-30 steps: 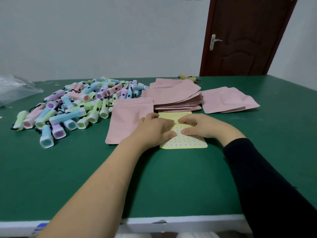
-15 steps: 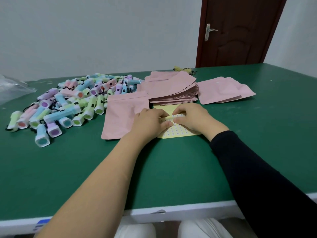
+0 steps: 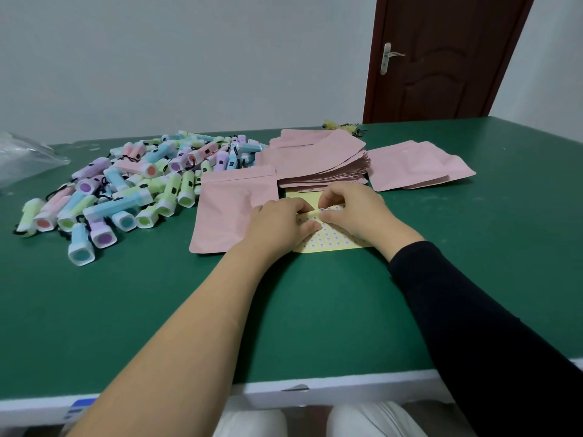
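Fingers [image 3: 299,205] of the left hand [image 3: 280,225] and right hand [image 3: 356,216] curl down, tips nearly meeting, on the yellow sticker sheet [image 3: 331,242] at frame centre. Whether they pinch anything cannot be told. A pink pouch [image 3: 230,209] lies just left of the sheet.

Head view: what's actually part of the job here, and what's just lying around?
In use: yellow sticker sheet, with left hand and right hand curled on it; single pink pouch beside it, likely next.
Lying about: pile of mini flashlights, stack of pink pouches, loose pouches at right, clear plastic bag.
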The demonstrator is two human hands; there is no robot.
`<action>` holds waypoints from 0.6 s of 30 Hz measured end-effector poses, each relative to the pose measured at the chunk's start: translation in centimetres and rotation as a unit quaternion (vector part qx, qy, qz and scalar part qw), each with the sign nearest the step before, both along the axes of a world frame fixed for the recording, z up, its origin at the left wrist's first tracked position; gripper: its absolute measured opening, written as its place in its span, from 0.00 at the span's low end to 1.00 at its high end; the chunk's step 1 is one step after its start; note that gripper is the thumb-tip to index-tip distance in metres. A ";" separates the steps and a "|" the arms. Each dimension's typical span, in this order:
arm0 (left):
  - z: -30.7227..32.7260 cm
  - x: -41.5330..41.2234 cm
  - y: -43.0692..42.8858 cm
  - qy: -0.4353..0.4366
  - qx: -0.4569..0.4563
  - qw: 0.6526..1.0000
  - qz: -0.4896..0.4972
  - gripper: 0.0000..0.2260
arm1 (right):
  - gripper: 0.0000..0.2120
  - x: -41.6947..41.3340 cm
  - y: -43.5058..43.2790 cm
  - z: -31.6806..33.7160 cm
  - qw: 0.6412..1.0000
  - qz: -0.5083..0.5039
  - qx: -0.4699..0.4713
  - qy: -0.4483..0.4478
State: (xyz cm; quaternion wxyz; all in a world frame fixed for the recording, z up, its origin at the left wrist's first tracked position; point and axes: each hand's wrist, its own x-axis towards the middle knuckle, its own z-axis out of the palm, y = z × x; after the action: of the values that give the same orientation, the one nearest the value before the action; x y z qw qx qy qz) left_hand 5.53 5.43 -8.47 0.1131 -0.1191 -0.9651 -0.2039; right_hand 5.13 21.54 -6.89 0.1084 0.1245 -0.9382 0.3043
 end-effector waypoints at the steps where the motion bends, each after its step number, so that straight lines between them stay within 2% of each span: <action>1: 0.0 0.0 0.0 0.000 -0.001 1.000 -0.001 0.16 | 0.10 0.0 0.0 0.0 1.000 0.000 -0.003 0.001; 8: 0.1 0.0 -0.2 -0.014 -0.001 1.000 -0.012 0.23 | 0.10 0.4 -0.2 0.4 1.000 -0.016 -0.011 -0.002; 11: 0.8 0.1 -0.5 -0.023 0.088 0.996 -0.026 0.32 | 0.07 0.9 -0.4 1.1 0.995 -0.012 -0.099 0.027; 13: 1.7 -0.1 -1.2 0.016 0.169 0.985 0.027 0.31 | 0.04 1.1 -0.9 1.8 0.980 0.000 -0.197 0.028; 15: 2.6 -0.5 -2.5 0.043 0.208 0.966 0.150 0.27 | 0.03 1.2 -1.8 2.5 0.948 0.018 -0.315 -0.035; 17: 3.1 -0.9 -4.3 0.005 0.233 0.937 0.261 0.26 | 0.02 0.8 -3.4 2.8 0.897 0.028 -0.411 -0.159; 18: 3.1 -1.1 -5.1 -0.028 0.257 0.922 0.288 0.26 | 0.02 0.5 -4.3 2.9 0.878 0.023 -0.427 -0.215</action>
State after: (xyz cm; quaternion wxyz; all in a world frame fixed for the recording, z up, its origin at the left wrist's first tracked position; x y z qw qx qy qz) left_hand 4.48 0.34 -5.34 0.1662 0.2027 -0.8752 -0.4065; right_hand 5.60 17.20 -3.96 -0.0609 0.0192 -0.7145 0.6967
